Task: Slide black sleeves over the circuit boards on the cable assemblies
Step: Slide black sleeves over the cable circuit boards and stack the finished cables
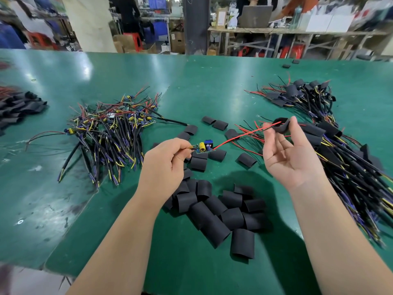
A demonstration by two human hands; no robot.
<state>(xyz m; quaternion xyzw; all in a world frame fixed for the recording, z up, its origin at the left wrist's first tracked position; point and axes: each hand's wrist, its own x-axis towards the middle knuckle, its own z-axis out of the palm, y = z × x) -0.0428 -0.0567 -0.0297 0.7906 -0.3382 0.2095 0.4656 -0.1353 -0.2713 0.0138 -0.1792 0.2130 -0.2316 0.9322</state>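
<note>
Head view: over a green table (pixel 191 77), the left hand (pixel 163 162) pinches a cable (pixel 190 148) between thumb and fingertips, just behind a small circuit board (pixel 203 146) that carries a yellow and a blue part. The board hangs in the air between the two hands. From its far end, thin red and black wires (pixel 244 135) run up to the right. The right hand (pixel 291 154) holds one black sleeve (pixel 281 124) between thumb and forefinger, the other fingers loose and spread. The sleeve's open mouth faces the wire tips, which sit right at it; whether they are inside yet is hard to tell.

The sleeve looks light, thin and soft, so it probably flattens easily. Holding it lightly by its sides should keep the mouth round. The wires look limp and need steering in together. The board is light, but its upright parts could catch on the sleeve's edge, so the cable behind it seems the safer place to hold.

Loose sleeves lie in a heap (pixel 223 211) near the forearms. A bare bundle (pixel 110 128) lies to the left and a sleeved bundle (pixel 340 150) to the right.
</note>
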